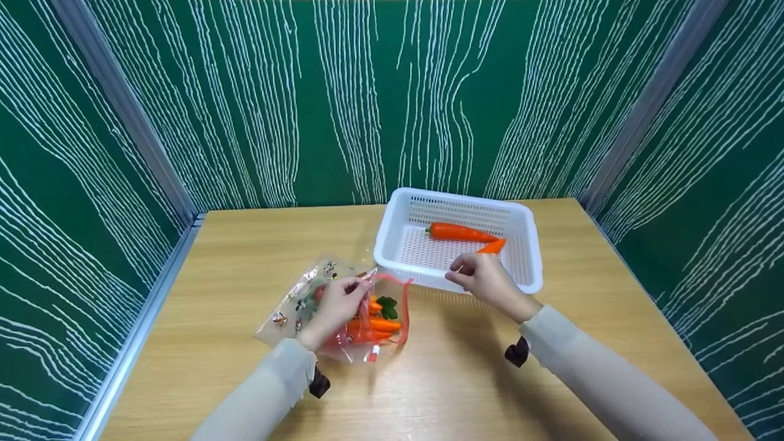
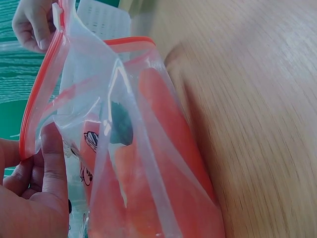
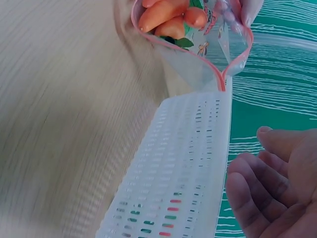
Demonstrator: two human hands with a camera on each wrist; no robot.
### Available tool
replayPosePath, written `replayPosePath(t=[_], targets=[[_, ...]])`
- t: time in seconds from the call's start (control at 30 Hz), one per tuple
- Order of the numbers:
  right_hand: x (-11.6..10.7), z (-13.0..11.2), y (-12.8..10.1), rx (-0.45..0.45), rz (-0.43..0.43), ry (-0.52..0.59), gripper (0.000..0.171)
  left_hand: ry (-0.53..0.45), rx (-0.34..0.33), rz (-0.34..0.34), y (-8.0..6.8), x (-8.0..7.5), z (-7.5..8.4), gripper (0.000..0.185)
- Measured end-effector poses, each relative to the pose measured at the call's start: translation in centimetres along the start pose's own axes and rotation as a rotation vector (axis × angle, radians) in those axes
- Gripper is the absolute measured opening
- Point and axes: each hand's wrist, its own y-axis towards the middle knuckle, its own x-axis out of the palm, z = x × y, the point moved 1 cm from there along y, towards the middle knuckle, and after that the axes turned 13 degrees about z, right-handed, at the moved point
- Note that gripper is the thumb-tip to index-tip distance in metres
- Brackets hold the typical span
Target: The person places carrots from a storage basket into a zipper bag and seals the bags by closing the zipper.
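My left hand (image 1: 335, 306) pinches the red-edged rim of a clear zip bag (image 1: 288, 309) printed with small cartoon figures. In the left wrist view, thumb and fingers grip that rim, and the mouth of the bag gapes. Several orange carrots (image 3: 166, 14) lie inside it, with a dark green leaf (image 1: 387, 307) among them. Over the near rim of a white plastic basket (image 1: 392, 236), my right hand (image 1: 484, 278) hangs with loosely bent fingers and holds nothing. Inside the basket lies one carrot (image 1: 459, 232); a second carrot (image 1: 493, 246) is partly hidden behind the right hand.
The basket stands at the back of a wooden table (image 1: 245, 245), with the bag at its front left. Green panels (image 1: 343, 110) with white wavy lines enclose the table at the back and sides. A dark wrist piece (image 1: 517, 352) hangs at each sleeve.
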Motion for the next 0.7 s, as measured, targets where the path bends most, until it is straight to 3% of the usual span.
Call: replayPosePath(t=[0.47,0.7], targets=[[-1.5,2.3,1.7,0.009,0.061,-0.025,0.016,-0.005,0.001,-0.003,0.2,0.1,0.0,0.028],[-2.4,4.0,3.1,0.110,-0.038,-0.045,0.035,-0.015,-0.009,-0.014,0.0,0.1,0.2,0.028]])
